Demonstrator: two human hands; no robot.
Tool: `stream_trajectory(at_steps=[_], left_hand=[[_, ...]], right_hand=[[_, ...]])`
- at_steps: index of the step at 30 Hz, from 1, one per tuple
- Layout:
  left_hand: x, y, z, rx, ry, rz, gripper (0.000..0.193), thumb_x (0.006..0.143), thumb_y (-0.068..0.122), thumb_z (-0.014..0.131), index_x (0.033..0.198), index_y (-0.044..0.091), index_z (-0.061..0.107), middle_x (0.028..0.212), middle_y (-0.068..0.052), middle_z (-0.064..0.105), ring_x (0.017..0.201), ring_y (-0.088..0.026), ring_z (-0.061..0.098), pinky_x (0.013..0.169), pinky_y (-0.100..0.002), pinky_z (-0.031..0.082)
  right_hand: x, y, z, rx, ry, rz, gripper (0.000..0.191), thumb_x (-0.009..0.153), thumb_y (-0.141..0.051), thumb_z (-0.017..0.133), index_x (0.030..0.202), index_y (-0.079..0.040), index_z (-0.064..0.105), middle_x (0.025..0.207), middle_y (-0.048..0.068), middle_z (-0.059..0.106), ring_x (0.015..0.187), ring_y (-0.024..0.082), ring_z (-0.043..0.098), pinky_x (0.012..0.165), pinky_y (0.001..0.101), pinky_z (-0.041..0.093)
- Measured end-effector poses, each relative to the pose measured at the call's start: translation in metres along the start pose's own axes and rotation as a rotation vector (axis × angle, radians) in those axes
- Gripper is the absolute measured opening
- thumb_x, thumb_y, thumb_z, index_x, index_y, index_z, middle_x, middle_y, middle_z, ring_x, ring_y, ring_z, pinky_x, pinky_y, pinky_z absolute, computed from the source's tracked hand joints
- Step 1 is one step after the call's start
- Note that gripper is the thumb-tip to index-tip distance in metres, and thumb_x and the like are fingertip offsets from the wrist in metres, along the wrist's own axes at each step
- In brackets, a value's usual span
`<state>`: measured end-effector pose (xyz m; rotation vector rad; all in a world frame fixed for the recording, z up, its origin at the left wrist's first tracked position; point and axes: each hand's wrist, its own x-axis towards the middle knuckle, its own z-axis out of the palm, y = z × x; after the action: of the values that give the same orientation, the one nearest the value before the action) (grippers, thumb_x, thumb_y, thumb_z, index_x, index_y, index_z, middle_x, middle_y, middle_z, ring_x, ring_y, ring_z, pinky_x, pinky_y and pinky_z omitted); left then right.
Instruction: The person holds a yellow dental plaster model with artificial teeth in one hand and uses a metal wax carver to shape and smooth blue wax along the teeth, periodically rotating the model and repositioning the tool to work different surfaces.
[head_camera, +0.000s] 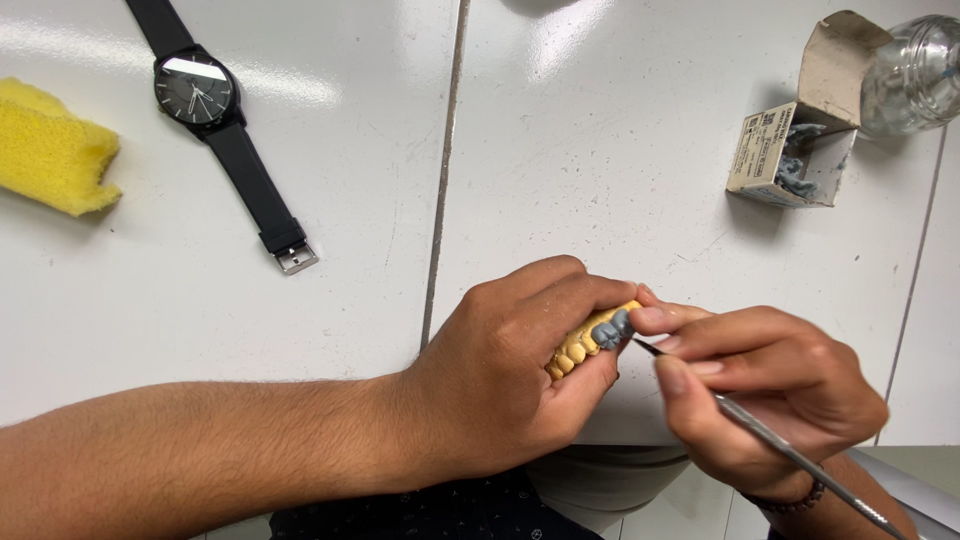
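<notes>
My left hand (510, 370) grips a yellow dental model (578, 348) with a row of teeth; a lump of grey wax (611, 328) sits on one tooth at its far end. My right hand (765, 390) holds a thin metal carving tool (790, 455) like a pen, its tip touching the grey wax. Both hands hover at the front edge of the white tiled counter (600, 150). Most of the model is hidden inside my left palm.
A black wristwatch (215, 120) lies at the back left beside a yellow sponge (50, 145). An open small cardboard box (795, 150) with grey material and a clear glass jar (915, 75) stand at the back right.
</notes>
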<state>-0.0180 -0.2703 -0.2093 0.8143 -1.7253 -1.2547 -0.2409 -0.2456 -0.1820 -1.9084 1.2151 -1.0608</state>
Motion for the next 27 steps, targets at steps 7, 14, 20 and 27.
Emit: stream_trajectory(at_steps=[7,14,20,27], left_hand=[[-0.001,0.007,-0.011,-0.094,-0.079,0.079,0.032,0.091,0.004,0.067,0.123,0.000,0.064,0.092,-0.008,0.060,0.074,-0.016,0.061,0.063,-0.031,0.052],[-0.009,0.013,-0.005,-0.114,-0.081,0.150,0.025,0.095,0.019,0.081,0.113,0.007,0.068,0.085,-0.002,0.066,0.069,-0.010,0.066,0.060,-0.023,0.054],[-0.014,0.019,-0.011,-0.127,-0.108,0.169,0.022,0.095,0.018,0.082,0.109,0.006,0.071,0.085,-0.003,0.069,0.070,-0.009,0.070,0.058,-0.022,0.056],[-0.010,0.013,-0.015,-0.162,-0.146,0.160,0.024,0.097,0.021,0.083,0.112,0.006,0.072,0.085,-0.003,0.070,0.071,-0.009,0.072,0.057,-0.020,0.058]], right_hand=[[-0.015,0.028,0.001,0.323,0.326,-0.004,0.016,0.091,0.004,0.065,0.098,-0.002,0.052,0.097,0.020,0.065,0.069,0.022,0.075,0.064,0.0341,0.070],[-0.009,0.029,0.003,0.602,0.283,-0.009,0.022,0.098,0.006,0.055,0.119,-0.002,0.051,0.106,0.028,0.070,0.085,0.027,0.075,0.079,0.0399,0.069],[0.006,0.012,0.005,0.587,0.202,0.119,0.046,0.099,-0.002,0.040,0.144,0.004,0.044,0.114,0.033,0.069,0.106,0.040,0.073,0.104,0.0568,0.063],[0.006,0.023,-0.001,0.706,0.101,0.106,0.044,0.110,-0.024,0.035,0.124,0.010,0.059,0.118,0.030,0.068,0.115,0.044,0.070,0.114,0.0581,0.055]])
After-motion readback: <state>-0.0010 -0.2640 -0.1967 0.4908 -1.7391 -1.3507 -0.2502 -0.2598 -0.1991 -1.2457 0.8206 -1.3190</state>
